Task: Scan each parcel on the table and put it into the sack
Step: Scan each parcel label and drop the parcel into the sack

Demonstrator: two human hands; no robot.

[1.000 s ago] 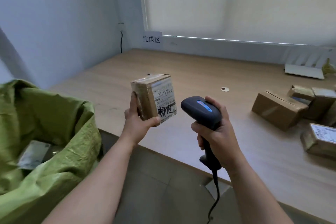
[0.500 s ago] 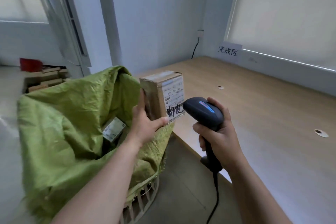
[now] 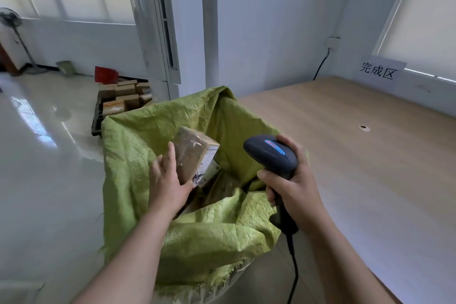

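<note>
Parcel (image 3: 195, 155) sits tilted over the open mouth of the green sack (image 3: 138, 155), with my left hand (image 3: 167, 180) against its near side. I see the fingers (image 3: 170, 158) of that hand lying fairly straight along the brown face and the thumb under the lower corner by the label; whether they clamp the parcel or merely touch it, I cannot tell. Just beyond and below the left fingers, inside the sack, other brown parcels show dimly. My right hand (image 3: 293, 185) is clenched round the grip of the black scanner (image 3: 271, 158), its head pointing left toward the parcel, its blue strip lit on top, its cable hanging down past my wrist. Right of that hand runs the wooden table (image 3: 370, 180), with a paper sign (image 3: 377, 73) at its far edge. Far beyond the left fingers, on the shiny floor (image 3: 44, 155), a black tray of small boxes (image 3: 123, 99) rests near a red dustpan (image 3: 106, 74).
</note>
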